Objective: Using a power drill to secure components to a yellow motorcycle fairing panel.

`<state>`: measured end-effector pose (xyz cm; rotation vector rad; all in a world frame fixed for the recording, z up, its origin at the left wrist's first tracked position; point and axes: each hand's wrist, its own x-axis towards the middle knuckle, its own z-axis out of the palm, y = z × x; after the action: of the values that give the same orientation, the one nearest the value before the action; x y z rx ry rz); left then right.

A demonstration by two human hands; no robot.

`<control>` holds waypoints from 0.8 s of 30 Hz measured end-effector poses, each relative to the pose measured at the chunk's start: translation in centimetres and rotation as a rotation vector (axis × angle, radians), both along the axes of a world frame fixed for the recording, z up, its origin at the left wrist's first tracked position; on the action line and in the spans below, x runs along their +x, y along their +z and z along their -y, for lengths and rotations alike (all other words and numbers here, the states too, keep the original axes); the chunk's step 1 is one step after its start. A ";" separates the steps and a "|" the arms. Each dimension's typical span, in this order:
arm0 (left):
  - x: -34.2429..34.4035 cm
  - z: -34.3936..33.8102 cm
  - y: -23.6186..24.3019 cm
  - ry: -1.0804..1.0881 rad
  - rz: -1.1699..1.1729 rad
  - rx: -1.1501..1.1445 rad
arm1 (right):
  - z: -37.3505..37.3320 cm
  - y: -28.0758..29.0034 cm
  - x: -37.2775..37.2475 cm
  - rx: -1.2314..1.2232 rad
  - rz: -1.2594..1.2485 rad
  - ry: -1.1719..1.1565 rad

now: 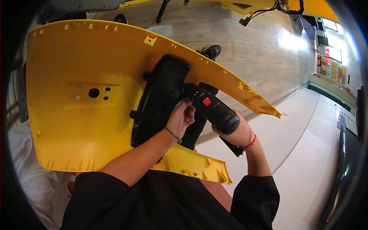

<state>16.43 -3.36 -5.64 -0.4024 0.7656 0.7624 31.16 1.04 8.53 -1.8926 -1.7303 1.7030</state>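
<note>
A large curved yellow plastic panel (76,57) lies across my lap, with clips along its edges. A black plastic piece (155,103) sits on its inner face. My right hand (239,134) grips a black power drill (214,113) with a red switch, its front end over the black piece's right side. My left hand (183,119) is at that front end with curled fingers; what is in them, if anything, is hidden. My legs and a black shoe (211,51) show beyond the panel.
Wooden floor (260,57) lies beyond, with yellow and black machinery and a cable (264,11) at the top. A white surface (291,153) is at my right, bordered by a dark glossy edge (335,172). White fabric (27,161) is at left; shelves (333,71) stand at far right.
</note>
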 end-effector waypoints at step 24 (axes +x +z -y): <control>2.0 0.9 -6.9 -0.359 0.169 0.462 | 1.5 0.5 -1.0 0.002 0.327 0.010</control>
<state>18.44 -4.26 -12.59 0.0882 0.4641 0.5358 30.17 -0.42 9.06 -2.2702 -1.8425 1.4559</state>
